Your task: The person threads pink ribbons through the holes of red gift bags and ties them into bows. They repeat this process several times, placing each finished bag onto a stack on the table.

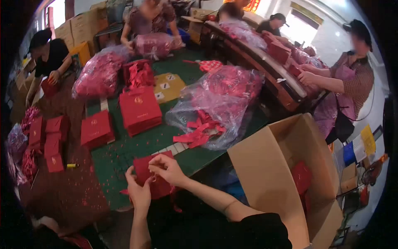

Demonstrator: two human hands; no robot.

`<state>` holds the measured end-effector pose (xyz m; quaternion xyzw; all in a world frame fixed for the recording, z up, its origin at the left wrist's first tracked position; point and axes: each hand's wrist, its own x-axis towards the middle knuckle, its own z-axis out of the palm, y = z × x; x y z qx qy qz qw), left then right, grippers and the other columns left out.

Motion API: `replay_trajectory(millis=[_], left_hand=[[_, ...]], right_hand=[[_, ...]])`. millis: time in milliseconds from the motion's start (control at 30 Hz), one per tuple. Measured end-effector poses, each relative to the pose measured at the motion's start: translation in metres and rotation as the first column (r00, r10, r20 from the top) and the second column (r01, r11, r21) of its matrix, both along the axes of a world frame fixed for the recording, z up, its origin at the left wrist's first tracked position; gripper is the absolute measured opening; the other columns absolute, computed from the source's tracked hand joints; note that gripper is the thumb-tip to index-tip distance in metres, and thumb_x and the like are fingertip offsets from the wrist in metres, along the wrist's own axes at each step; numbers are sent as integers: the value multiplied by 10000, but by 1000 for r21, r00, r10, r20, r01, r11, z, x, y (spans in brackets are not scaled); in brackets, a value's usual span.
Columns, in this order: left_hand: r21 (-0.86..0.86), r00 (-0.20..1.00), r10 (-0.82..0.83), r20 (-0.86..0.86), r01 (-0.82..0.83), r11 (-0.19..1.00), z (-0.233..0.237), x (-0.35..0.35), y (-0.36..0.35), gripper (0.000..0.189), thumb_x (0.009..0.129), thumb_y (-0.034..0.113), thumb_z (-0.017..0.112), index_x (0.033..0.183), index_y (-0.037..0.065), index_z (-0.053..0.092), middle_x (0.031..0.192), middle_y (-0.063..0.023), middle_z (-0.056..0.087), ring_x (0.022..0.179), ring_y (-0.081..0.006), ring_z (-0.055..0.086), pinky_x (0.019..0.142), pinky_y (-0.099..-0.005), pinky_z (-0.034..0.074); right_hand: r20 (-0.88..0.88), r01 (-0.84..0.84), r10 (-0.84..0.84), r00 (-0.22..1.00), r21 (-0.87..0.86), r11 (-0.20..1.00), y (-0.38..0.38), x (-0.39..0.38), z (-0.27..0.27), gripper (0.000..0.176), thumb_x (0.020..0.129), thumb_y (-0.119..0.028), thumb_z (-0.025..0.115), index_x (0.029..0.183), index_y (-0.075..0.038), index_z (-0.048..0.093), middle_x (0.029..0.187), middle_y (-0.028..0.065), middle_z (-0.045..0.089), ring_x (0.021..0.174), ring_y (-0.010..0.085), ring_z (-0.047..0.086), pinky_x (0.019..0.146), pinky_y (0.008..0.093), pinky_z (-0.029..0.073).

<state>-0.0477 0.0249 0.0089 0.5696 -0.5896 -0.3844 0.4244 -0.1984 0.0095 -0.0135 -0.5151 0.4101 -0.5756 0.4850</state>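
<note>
One red bag (143,165) before us, at the green table (192,159)'s near edge.
Our left hand (140,191) touches it, thumb spread from fingers; our right hand (169,169)'s fingertips press together, on what we cannot tell.

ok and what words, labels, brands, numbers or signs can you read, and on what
Nothing legible.
Larger red bags: gold emblem and lettering, too blurred.
Smaller red bags: gold marks, too small.
Yellow sheet: dark marks, unreadable.
Red banner: marks, blurred.
Held red bag: none visible.
</note>
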Motion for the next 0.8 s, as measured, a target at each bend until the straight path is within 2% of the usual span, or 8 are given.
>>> replay_trajectory(millis=[33,100,167,233,333,433,600,800], left_hand=[[59,1000,0,-24,1,998,23,-4,2,626,756,-29,714,1291,16,393,907,-101,603,834,-199,598,776,-309,481],[46,962,-46,-270,60,997,-21,11,-10,584,775,-37,698,1276,24,404,874,-75,637,819,-157,615,756,-277,493],[143,920,-28,-392,91,985,-14,18,-10,545,789,-40,687,1266,23,431,901,-70,640,857,-126,612,757,-243,491],[210,939,-4,-344,81,974,-16,27,-14,422,839,-36,639,1228,-1,478,940,-78,659,876,-111,617,752,-229,495],[360,819,62,-571,181,915,2,31,-14,259,926,1,526,1182,-37,532,1002,-101,678,877,-125,644,751,-251,526],[377,804,17,-594,261,889,-5,36,-16,261,946,60,524,1189,-31,551,965,-52,672,822,-86,622,689,-215,489],[310,823,-88,-561,308,899,-10,38,-23,277,950,28,487,1214,-38,543,993,-69,675,853,-99,635,694,-231,512],[419,867,-89,-490,324,849,-5,37,-28,332,957,8,449,1284,9,506,1006,-86,685,840,-118,654,706,-270,547]], right_hand=[[16,-5,4,1000,63,998,0,1,-6,121,878,-50,654,957,-15,568,861,37,626,798,92,609,688,246,494],[163,-72,54,985,110,991,5,-2,3,112,862,-33,667,925,-12,576,851,46,630,785,102,613,701,249,503],[77,-24,18,997,73,997,2,-3,3,98,848,-8,670,899,15,589,842,60,640,775,112,623,705,248,509],[87,-35,31,996,48,998,-3,-5,-10,88,875,-21,642,934,20,591,890,61,643,827,111,611,744,252,504],[75,-30,23,997,81,996,-1,-4,-6,86,883,-2,619,961,21,593,894,63,633,822,112,612,755,248,499],[88,-32,26,996,65,997,1,-3,-7,65,890,-14,615,942,11,586,875,56,636,813,102,610,732,239,493],[24,-73,71,997,89,993,0,-2,-7,86,887,-28,629,943,4,572,851,50,636,780,95,606,702,232,487],[84,-158,146,986,159,975,-6,1,0,72,886,-23,625,901,11,563,834,55,628,732,89,600,653,241,506]])
